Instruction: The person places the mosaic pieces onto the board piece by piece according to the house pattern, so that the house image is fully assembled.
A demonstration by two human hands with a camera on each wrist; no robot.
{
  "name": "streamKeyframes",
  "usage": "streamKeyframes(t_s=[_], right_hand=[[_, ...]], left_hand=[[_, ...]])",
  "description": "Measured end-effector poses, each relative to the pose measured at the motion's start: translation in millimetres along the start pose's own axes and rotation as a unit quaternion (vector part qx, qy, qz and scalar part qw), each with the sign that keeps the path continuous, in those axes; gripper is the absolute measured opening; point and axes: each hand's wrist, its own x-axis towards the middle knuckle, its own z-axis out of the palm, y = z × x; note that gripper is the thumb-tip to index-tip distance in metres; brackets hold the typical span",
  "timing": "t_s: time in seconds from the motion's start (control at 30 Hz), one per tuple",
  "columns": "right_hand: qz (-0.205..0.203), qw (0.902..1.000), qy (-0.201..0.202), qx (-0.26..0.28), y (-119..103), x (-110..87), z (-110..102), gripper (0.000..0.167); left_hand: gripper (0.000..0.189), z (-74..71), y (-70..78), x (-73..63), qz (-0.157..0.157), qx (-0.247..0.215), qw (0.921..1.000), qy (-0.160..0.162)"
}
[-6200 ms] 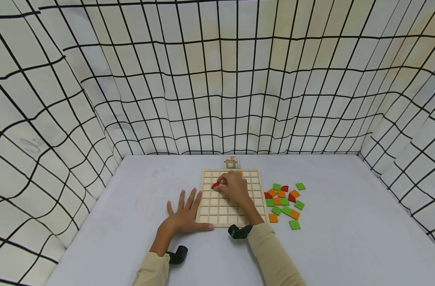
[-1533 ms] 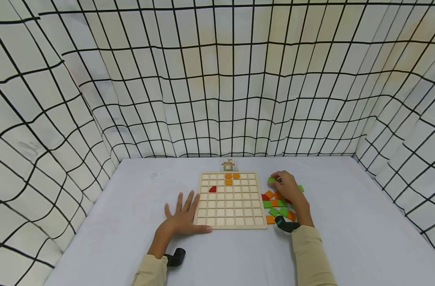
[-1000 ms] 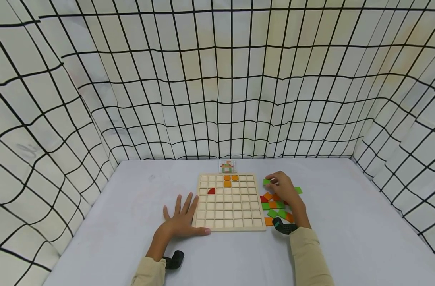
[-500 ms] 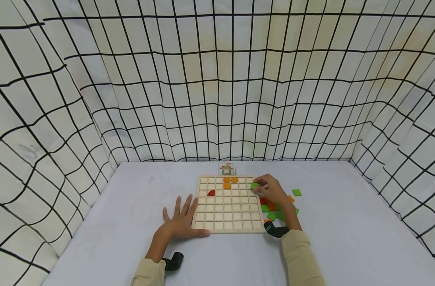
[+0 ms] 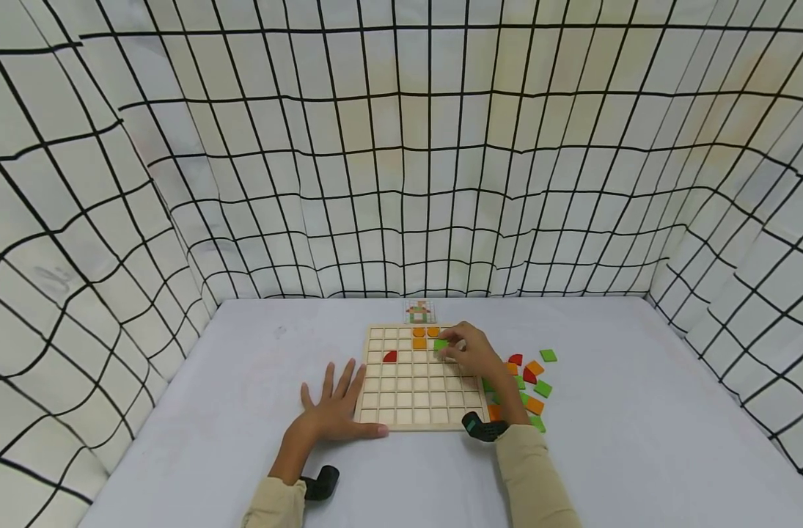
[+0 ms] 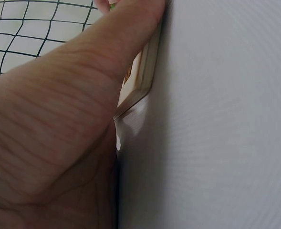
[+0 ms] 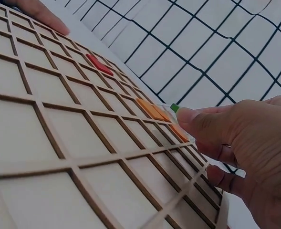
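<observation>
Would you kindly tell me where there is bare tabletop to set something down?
Bare tabletop lies left of the left hand and right of the loose tiles. It is crowded at the right edge of the board, where the right forearm hides some tiles.

Head view downward; wrist views close; board (image 5: 419, 381) shared.

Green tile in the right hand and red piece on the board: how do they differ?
The green tile is pinched in the right hand and looks lifted; the red piece lies in a cell of the board, untouched. The red piece has a curved edge; the green tile shows only straight edges, though the hand covers part of it. Both are flat.
</observation>
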Motion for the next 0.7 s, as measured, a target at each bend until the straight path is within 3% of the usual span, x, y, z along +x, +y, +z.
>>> streamKeyframes(t_s=[0.17, 0.5, 0.7], right_hand=[[0.006, 0.9999, -0.008, 0.013, -9.7, 5.6, 14.5, 0.025], [-0.016, 0.9998, -0.004, -0.01, -20.5, 14.3, 39.7, 0.023], [0.01, 0.9995, 0.006, -0.03, -29.4, 14.7, 49.9, 0.021]], left_hand=[[0.127, 6.6, -5.8, 5.5, 0.003, 0.002, 1.0, -0.003], [0.129, 10.3, -9.6, 7.5, 0.012, 0.005, 0.9999, 0.007], [0.129, 12.6, -11.7, 9.7, 0.004, 0.011, 0.9999, 0.007]])
